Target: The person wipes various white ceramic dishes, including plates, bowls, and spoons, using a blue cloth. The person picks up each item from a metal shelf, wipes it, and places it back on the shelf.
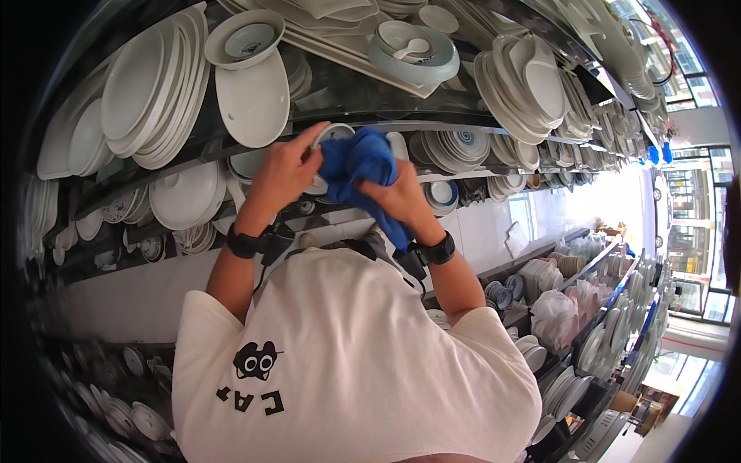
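Note:
My left hand (288,168) grips a small white bowl (334,132) by its rim, thumb in front and fingers behind. A blue cloth (362,165) is bunched against the bowl and covers much of it. The cloth is held in my right hand (396,194), its loose end hanging down past my wrist. Both hands are at the front of a middle shelf of dishes, close together. Just right of the cloth stands a stack of round plates (463,149), the front one with a blue spiral.
Above my hands, an upper shelf (347,110) carries stacked oval plates (136,87), a white oval dish (253,101) and a pale blue bowl (414,61) with a spoon. Lower shelves hold more plates (188,197). Behind me at right, another rack has plastic-wrapped crockery (556,318).

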Demonstrator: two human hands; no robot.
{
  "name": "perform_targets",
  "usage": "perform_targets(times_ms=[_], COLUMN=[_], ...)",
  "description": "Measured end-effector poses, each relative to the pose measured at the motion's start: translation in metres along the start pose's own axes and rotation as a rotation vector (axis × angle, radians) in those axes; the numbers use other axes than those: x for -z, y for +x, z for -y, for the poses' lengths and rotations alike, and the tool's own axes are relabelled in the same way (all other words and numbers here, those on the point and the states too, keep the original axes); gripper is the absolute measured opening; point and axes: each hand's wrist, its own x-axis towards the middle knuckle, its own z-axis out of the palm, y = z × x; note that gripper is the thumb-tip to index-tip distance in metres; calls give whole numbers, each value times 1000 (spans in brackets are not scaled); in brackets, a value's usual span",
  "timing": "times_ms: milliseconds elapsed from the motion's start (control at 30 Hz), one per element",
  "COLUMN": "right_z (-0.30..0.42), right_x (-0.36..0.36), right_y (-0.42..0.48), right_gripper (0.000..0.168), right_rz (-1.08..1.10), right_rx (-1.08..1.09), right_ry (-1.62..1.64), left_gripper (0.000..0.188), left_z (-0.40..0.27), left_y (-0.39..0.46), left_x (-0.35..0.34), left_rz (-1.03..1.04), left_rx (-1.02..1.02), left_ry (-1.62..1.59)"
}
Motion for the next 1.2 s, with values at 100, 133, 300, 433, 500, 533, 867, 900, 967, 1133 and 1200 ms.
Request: perform_targets(times_ms=[100, 133, 300, 433, 500, 533, 867, 900, 967, 1133, 1200], right_z=[0, -6, -26, -34, -37, -33, 0, -5, -12, -13, -9], right_x=[13, 22, 23, -6, -8, -4, 0, -1, -9, -21, -20], right_y=[-8, -9, -6, 7, 19, 24, 32, 32, 31, 34, 37], right_gripper=[22, 22, 32, 47, 55, 60, 68, 68, 67, 69, 70], right_rz=[44, -5, -360, -262, -270, -229, -287, -346, -430, -410, -329], right_rx=[34, 108, -18, 107, 116, 99, 372, 394, 389, 289, 342], right_ry=[-33, -19, 414, 240, 172, 133, -186, -158, -92, -36, -161], left_gripper=[40, 41, 45, 47, 47, 47, 31, 32, 36, 26, 25], left_z=[2, 2, 14, -8, -13, -11, 0, 0, 1, 13, 16], left_y=[1, 1, 9, 7, 4, 0, 15, 16, 11, 4, 4], left_x=[-3, -6, -11, -21, -14, -13, 0, -4, -5, -13, -6], left_rz=[25, -3, -17, 63, 131, 175, 123, 41, 37, 18, 76], left_rx=[9, 56, 163, 71, 41, 35, -87, -89, -62, -119, -189], left_ry=[-34, -76, -332, -217, -170, -144, -5, -73, -131, -23, 231])
